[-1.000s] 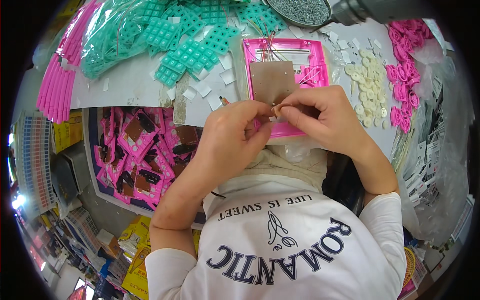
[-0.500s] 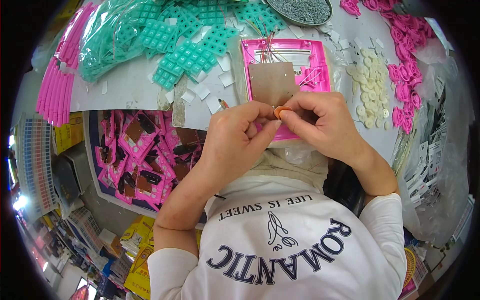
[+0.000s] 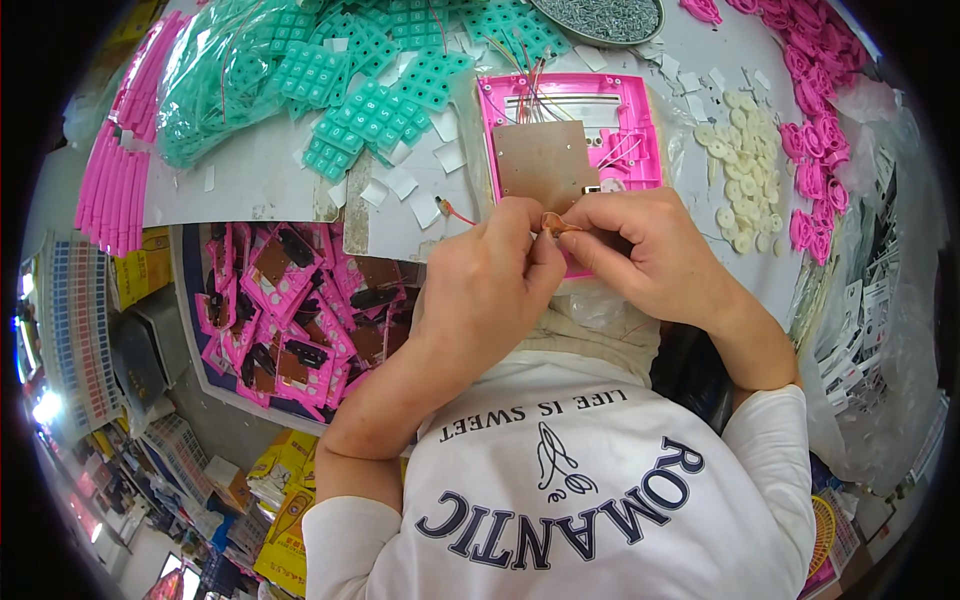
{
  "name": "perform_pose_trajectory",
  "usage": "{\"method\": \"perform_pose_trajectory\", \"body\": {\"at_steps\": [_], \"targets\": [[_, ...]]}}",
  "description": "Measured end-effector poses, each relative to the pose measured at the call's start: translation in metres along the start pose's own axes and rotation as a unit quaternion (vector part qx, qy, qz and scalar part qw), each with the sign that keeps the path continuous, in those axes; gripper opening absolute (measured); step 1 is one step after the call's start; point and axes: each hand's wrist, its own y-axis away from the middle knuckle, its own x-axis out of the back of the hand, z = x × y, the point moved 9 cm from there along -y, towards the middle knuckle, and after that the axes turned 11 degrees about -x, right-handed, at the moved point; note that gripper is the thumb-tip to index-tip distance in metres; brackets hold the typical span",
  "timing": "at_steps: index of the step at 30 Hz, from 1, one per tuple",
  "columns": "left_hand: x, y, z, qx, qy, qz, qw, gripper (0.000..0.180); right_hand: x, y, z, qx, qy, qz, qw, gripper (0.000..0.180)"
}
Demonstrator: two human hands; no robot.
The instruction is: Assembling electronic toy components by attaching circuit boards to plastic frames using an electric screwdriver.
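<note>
Over the lower edge of a pink plastic housing [image 3: 640, 100], my two hands meet. Between their fingertips is a small, round, orange disc [image 3: 555, 224], tilted and partly covered by fingers. My right hand [image 3: 655, 245] pinches it from the right. My left hand [image 3: 485, 265] is closed, thumb and forefinger together at the disc's left side. A thin red wire [image 3: 460, 215] runs into the left hand and ends at a small connector tip on the left; its path inside the hand is hidden. A brown circuit board [image 3: 545, 160] lies in the housing, with coloured wires above it.
Teal keypads [image 3: 370, 120] and white paper pieces [image 3: 400, 182] lie left of the housing. To its right are cream plastic discs [image 3: 745, 175] and pink parts [image 3: 815, 150]. A tray of screws [image 3: 605, 18] stands behind. Below left, a bin holds pink assemblies [image 3: 290, 320].
The orange disc has turned from lying nearly flat to a tilt. My left hand has shifted slightly down, its fingers closing in, and more of the red wire now shows.
</note>
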Motion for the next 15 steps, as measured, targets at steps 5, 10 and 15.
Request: {"method": "perform_pose_trajectory", "body": {"at_steps": [5, 10, 15], "targets": [[0.0029, 0.0004, -0.0038, 0.063, 0.052, -0.069, 0.994, 0.021, 0.0081, -0.0029, 0.0087, -0.07, -0.084, -0.004, 0.994, 0.011], [0.0069, -0.0047, 0.0004, 0.058, 0.024, -0.041, 0.997, 0.021, 0.0083, -0.0035, 0.0028, -0.062, -0.044, -0.001, 0.997, 0.01], [0.0065, -0.0067, 0.0012, 0.033, 0.029, -0.02, 0.999, 0.017, 0.006, -0.0002, 0.0013, -0.072, -0.043, 0.006, 0.997, 0.009]]}}
